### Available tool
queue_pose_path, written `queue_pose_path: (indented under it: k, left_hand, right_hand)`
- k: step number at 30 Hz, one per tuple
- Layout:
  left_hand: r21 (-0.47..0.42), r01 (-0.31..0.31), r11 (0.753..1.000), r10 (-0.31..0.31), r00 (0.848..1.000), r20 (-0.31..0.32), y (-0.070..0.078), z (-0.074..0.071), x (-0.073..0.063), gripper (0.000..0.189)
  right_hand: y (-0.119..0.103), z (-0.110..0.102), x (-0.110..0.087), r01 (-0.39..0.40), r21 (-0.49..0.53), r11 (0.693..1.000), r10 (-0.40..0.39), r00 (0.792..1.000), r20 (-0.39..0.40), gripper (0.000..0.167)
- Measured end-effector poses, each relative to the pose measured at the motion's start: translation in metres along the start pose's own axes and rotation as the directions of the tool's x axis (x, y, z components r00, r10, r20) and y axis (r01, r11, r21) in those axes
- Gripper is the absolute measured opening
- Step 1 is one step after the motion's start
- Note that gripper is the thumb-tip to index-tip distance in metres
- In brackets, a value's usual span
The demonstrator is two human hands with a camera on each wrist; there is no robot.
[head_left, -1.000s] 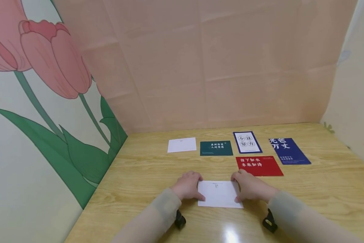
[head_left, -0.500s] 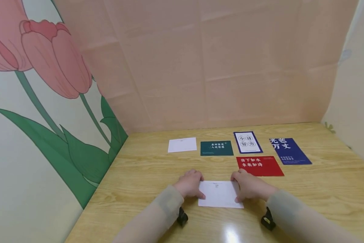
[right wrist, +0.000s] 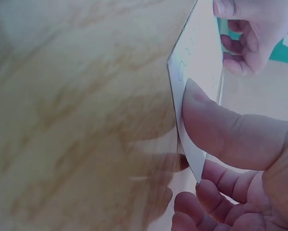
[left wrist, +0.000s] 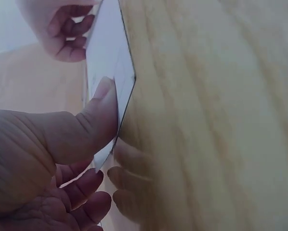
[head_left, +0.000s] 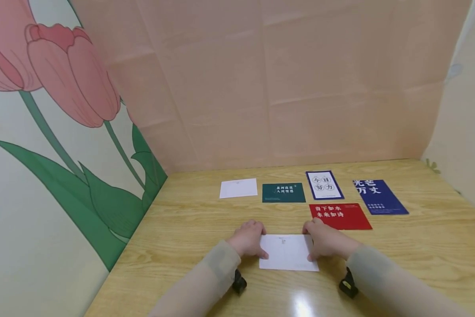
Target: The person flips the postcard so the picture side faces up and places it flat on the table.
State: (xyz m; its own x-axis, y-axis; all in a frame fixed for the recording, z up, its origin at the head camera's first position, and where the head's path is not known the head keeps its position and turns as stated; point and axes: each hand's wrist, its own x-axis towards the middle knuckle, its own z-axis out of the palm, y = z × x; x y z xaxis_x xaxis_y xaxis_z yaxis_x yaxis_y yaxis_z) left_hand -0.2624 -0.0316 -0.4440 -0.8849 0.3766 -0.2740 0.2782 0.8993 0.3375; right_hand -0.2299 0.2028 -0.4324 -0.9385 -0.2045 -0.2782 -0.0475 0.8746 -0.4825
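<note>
A white postcard (head_left: 289, 253), with small faint print near its far edge, lies close over the table between both hands. My left hand (head_left: 247, 239) holds its left side, and my right hand (head_left: 328, 240) holds the opposite side. The left wrist view has the left thumb (left wrist: 98, 113) on the postcard's (left wrist: 108, 48) face, with the fingers curled around its far corner. Likewise, the right thumb (right wrist: 216, 127) presses the postcard's (right wrist: 204, 53) face in the right wrist view, its fingertips at the far corner; a row of small printed marks shows there.
Beyond the hands lie a red card (head_left: 342, 216), a white blue-bordered card (head_left: 324, 192), a dark blue card (head_left: 381, 198), a green card (head_left: 283, 199) and another white card (head_left: 238, 188). The wooden table (head_left: 174, 246) ends at a pink-covered wall (head_left: 221, 88).
Both hands keep their hold on the white postcard, almost still. The left forearm has shifted slightly to the right.
</note>
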Motion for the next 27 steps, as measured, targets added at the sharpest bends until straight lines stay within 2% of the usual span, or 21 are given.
queue_pose_path:
  k: [8,15,21,27]
  left_hand:
    - [-0.008,-0.002,1.000,0.002,0.999,-0.034,0.003,0.000,-0.008,0.058]
    - [-0.107,0.033,0.994,-0.037,0.998,-0.042,0.004,0.003,-0.013,0.056]
    - [-0.172,0.058,0.983,-0.067,0.996,-0.051,0.002,0.008,-0.015,0.055]
    - [-0.279,0.041,0.959,-0.062,0.996,-0.068,0.000,0.013,-0.017,0.052]
  right_hand:
    - [0.001,0.000,-0.001,0.022,-0.012,1.000,-0.022,1.000,-0.017,0.068]
    - [0.003,0.000,-0.002,0.019,-0.002,1.000,-0.019,1.000,-0.004,0.072]
    - [0.004,0.001,-0.004,-0.034,0.061,0.998,0.032,0.999,0.027,0.081]
    - [0.007,0.005,-0.007,-0.048,0.131,0.990,0.045,0.999,0.026,0.080]
